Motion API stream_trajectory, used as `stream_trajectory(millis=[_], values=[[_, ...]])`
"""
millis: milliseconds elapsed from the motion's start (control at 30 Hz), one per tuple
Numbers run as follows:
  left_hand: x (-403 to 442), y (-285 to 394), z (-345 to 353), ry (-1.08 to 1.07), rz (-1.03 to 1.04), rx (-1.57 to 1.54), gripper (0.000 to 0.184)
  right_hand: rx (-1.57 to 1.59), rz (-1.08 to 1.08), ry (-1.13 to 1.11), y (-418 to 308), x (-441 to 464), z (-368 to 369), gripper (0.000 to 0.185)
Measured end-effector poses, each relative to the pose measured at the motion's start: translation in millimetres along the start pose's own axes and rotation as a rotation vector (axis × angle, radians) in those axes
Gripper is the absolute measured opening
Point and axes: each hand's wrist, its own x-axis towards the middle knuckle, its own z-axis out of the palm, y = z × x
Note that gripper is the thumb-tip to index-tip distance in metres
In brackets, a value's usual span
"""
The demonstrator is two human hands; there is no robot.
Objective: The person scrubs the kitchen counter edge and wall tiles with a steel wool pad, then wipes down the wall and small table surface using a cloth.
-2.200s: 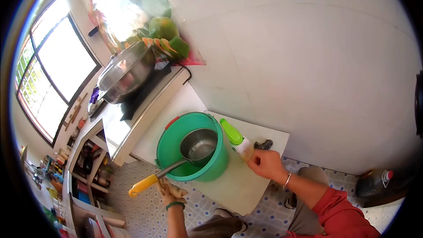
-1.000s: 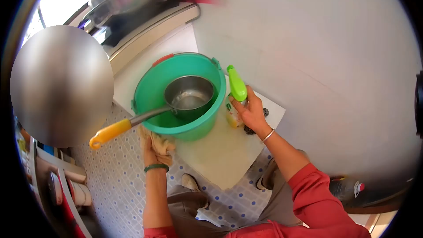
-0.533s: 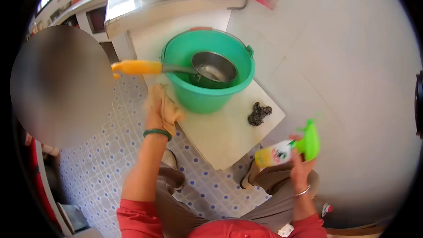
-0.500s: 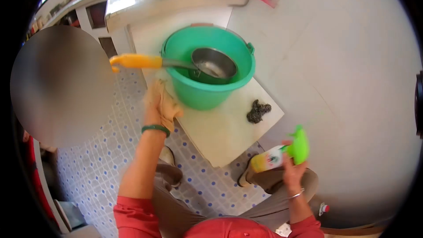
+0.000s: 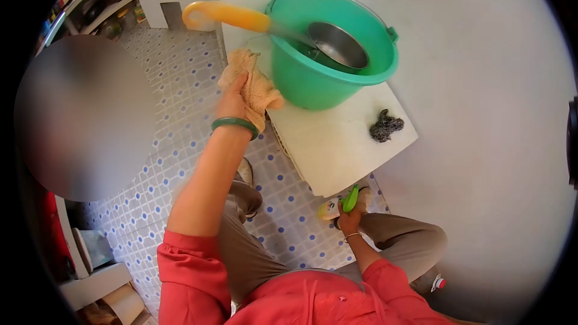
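Note:
A peach-coloured cloth [image 5: 260, 91] is bunched in my left hand [image 5: 232, 99], at the left edge of the white tabletop [image 5: 337, 156], close to the green bucket [image 5: 313, 87]. Low between my knee and the table corner, my right hand [image 5: 351, 218] grips a spray bottle [image 5: 329, 209] with a green trigger head and a yellow-and-white body. Inside the bucket rests a metal ladle-like dipper [image 5: 338, 45], its yellow handle [image 5: 232, 17] sticking out over the left rim. A dark wire scouring pad [image 5: 386, 126] lies on the tabletop, right of the bucket.
A pale wall [image 5: 487, 114] stands along the right side. Shelves with jars [image 5: 123, 19] are at the upper left, above the blue-dotted tiled floor [image 5: 180, 108]. A bottle with a red cap [image 5: 441, 283] stands by my right leg. A blurred round patch hides part of the left.
The spray bottle has moved left and down, away from the wall, with my right hand. My left hand still holds the cloth beside the bucket. The view has shifted, so the table appears higher.

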Motion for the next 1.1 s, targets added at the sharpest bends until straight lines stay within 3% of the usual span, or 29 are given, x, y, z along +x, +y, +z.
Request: stream_trajectory(millis=[100, 333, 433, 500, 700, 767, 800, 833, 900, 933, 1000, 1033, 1100], values=[[1.1, 5.8, -0.5, -0.012, 0.001, 0.035, 0.036, -0.160, -0.007, -0.074, -33.3, -12.1, -3.3, 0.039], [10.8, 5.6, -6.4, 0.015, -0.009, 0.023, 0.037, -0.305, -0.086, -0.104, -15.5, -23.1, -2.5, 0.039], [12.9, -0.5, -5.6, -0.045, -0.083, -0.012, 0.037, -0.239, -0.030, -0.094, 10.1, -35.7, -3.5, 0.041], [13.0, -3.0, -3.7, -0.090, -0.130, -0.030, 0.038, -0.177, 0.037, -0.217, 20.8, -41.8, -4.4, 0.037], [3.8, -8.6, 5.8, -0.068, -0.060, 0.059, 0.041, -0.340, 0.112, -0.351, -21.3, -58.3, -23.9, 0.042], [8.8, -11.7, 0.4, -0.101, -0.074, 0.024, 0.042, -0.210, 0.825, -0.675, -55.6, -51.2, -35.7, 0.047], [11.6, -12.8, -2.0, -0.122, -0.086, -0.008, 0.043, -0.212, 0.897, -0.838, -55.9, -45.7, -41.6, 0.048], [11.6, -12.2, -1.6, -0.131, -0.087, -0.016, 0.043, -0.215, 0.892, -0.827, -73.1, -38.7, -49.8, 0.048], [11.2, -9.3, -2.0, -0.087, -0.074, -0.009, 0.043, -0.299, 0.832, -1.182, -141.0, -18.5, -72.0, 0.043], [13.2, -8.1, -4.4, -0.087, -0.068, -0.019, 0.043, -0.311, 0.828, -1.179, -162.1, -5.3, -83.0, 0.043], [15.6, -7.0, -10.3, -0.043, -0.087, -0.010, 0.043, -0.074, 0.289, -0.848, -201.2, 23.8, -111.9, 0.030], [12.5, -6.6, -8.5, -0.042, -0.084, -0.013, 0.043, -0.065, 0.023, -0.647, -228.3, 42.0, -124.4, 0.024], [3.3, -3.6, -0.9, -0.036, -0.038, -0.033, 0.044, -0.229, -0.298, -0.293, -262.0, 84.0, -128.7, 0.023]])
